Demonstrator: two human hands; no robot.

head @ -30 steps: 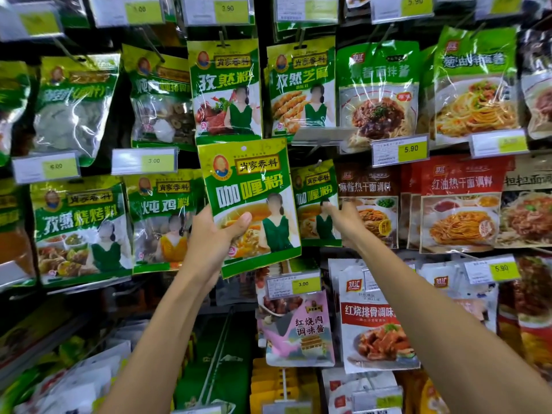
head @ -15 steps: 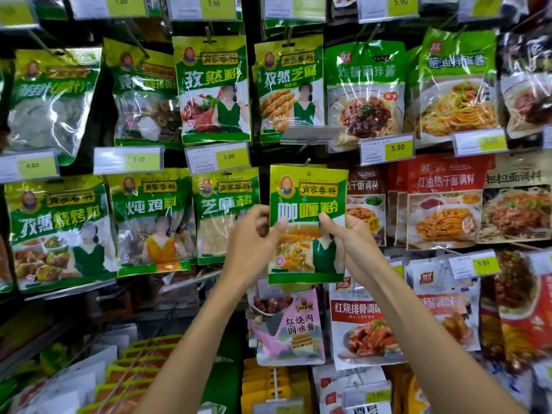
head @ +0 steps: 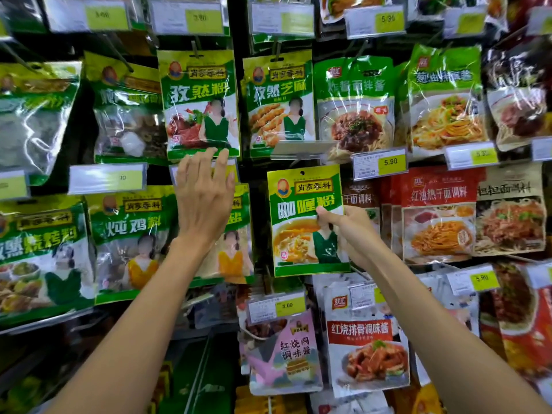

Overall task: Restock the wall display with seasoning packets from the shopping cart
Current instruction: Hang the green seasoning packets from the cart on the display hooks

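- The wall display [head: 233,40] fills the whole frame: a dark rack with rows of hanging packets from the top edge down to the bottom, in a shop aisle seen close up.
- Green packets [head: 200,103] crowd the left and middle of the frame, and red noodle packets [head: 436,216] hang at the right.
- My seasoning packet [head: 301,234], green and yellow, sits just right of centre. It is upright, long axis vertical, hang hole at the top and printed face towards me. I cannot tell whether it is on a peg.
- My right hand [head: 348,231] pinches its right edge, with the thumb on the front and the fingers behind.
- My left hand [head: 203,204] is raised left of centre, fingers straight and spread, holding nothing.
- Yellow price tags [head: 379,162] sit on clear strips between the rows.
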